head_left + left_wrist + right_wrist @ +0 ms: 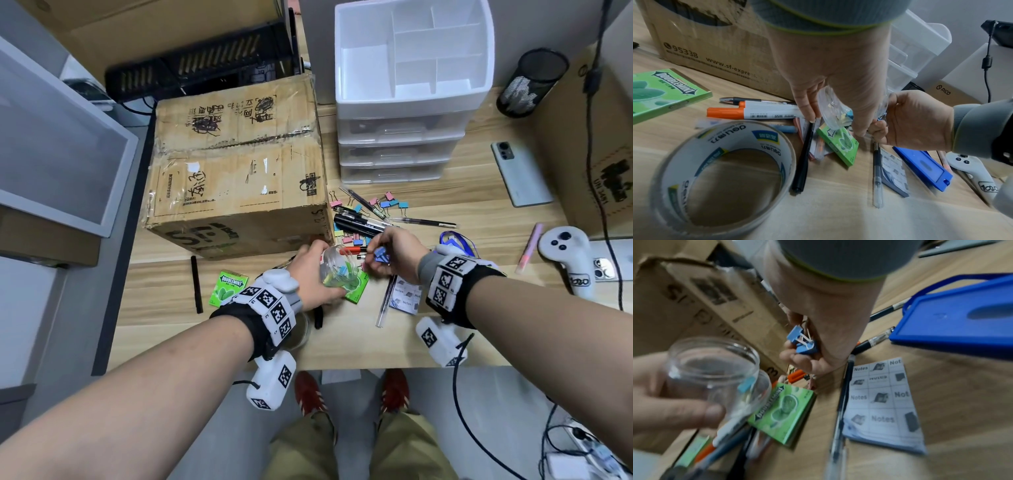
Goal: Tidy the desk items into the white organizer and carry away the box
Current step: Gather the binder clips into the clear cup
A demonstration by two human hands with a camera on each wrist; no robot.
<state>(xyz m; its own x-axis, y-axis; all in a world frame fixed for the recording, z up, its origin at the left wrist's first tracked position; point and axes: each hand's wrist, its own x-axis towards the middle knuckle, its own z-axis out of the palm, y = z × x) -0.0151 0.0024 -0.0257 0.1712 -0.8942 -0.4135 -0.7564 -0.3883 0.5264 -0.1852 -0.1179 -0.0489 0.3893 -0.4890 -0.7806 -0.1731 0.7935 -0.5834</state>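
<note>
Right fingers (pixel 791 356) pinch blue clips (pixel 802 342) beside jar (pixel 715 368) mouth; left hand (pixel 310 274) grips jar above surface (pixel 342 342). Organizer (pixel 411 51) waits behind, box (pixel 236 164) left. Risk: jar tilted, clips miss mouth, scatter among pens (pixel 356 219).

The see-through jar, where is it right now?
The clear jar is held in the left hand, in front of the cardboard box and above a green gum pack.
</note>
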